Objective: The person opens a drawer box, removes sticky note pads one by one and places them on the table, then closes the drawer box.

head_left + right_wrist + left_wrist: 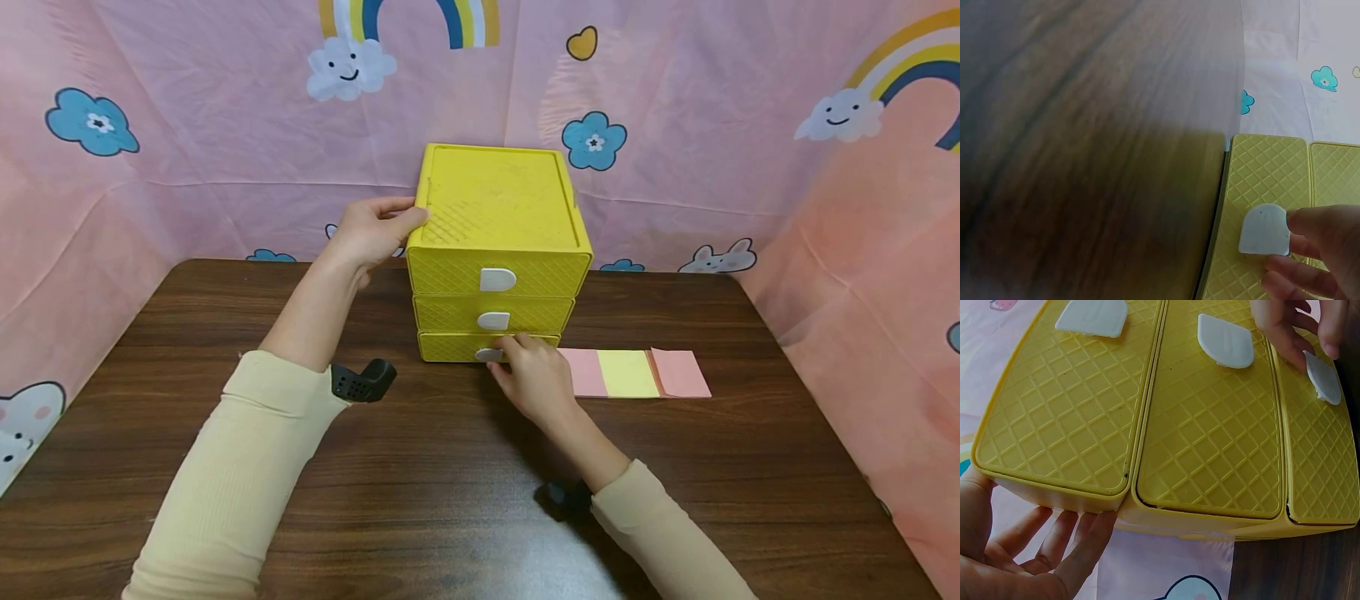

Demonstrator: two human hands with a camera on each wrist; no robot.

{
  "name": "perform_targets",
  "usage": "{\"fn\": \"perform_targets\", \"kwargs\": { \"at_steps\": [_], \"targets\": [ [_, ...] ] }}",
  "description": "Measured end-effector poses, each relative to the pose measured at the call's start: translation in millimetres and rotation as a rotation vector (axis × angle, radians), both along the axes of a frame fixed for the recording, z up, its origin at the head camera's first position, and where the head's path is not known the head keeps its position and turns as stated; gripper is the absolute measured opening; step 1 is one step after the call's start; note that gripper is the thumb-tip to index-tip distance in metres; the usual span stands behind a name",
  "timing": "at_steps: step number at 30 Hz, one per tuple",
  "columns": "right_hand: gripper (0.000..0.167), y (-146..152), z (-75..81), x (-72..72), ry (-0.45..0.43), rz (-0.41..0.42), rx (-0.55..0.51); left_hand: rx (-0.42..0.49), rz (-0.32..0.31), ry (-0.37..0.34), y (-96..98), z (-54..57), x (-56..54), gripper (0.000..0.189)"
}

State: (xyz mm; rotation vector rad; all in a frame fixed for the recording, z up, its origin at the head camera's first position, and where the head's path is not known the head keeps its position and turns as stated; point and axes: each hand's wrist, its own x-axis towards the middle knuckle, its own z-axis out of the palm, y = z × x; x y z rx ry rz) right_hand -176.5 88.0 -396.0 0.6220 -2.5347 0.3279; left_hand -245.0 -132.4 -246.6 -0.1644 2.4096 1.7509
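A yellow drawer unit [498, 196] with three stacked drawers stands at the back of the table. My left hand [375, 233] rests against its upper left side, the thumb at the top edge. Its fingers [1054, 540] lie stretched along the side wall in the left wrist view. Low at the front, my right hand [536, 375] pinches the white handle [1264, 230] of the bottom drawer [450, 347]. That drawer looks closed, as do the middle drawer [450, 314] and the top drawer [446, 272]. Each of those two has its own white handle.
Pink and yellow paper squares [628, 373] lie in a row right of the unit, the left end partly behind my right hand. A patterned pink cloth [247, 133] hangs behind and beside the brown wooden table [420, 500].
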Motion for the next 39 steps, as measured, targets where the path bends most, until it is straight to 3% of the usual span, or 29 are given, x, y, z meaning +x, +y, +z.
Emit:
{"fn": "perform_targets", "kwargs": {
  "at_steps": [6, 19, 26, 33, 39],
  "targets": [
    [0.020, 0, -0.7, -0.3, 0.005, 0.009, 0.021, -0.008, 0.005, 0.002, 0.6, -0.8, -0.2, 0.051],
    [0.015, -1, -2.5, 4.2, 0.144, 0.067, 0.112, -0.015, 0.005, -0.005, 1.1, -0.4, 0.6, 0.050],
    [0.016, -1, -1.2, 7.1, 0.178, 0.083, 0.166, -0.027, 0.015, -0.010, 0.9, -0.5, 0.1, 0.049],
    [0.006, 0, -0.6, 9.3, 0.214, 0.117, 0.196, -0.036, 0.020, -0.023, -0.5, -0.7, -1.0, 0.050],
    [0.013, 0, -0.5, 10.6, 0.226, 0.140, 0.219, -0.023, 0.027, -0.018, 0.5, -1.7, -2.4, 0.049]
  ]
}}
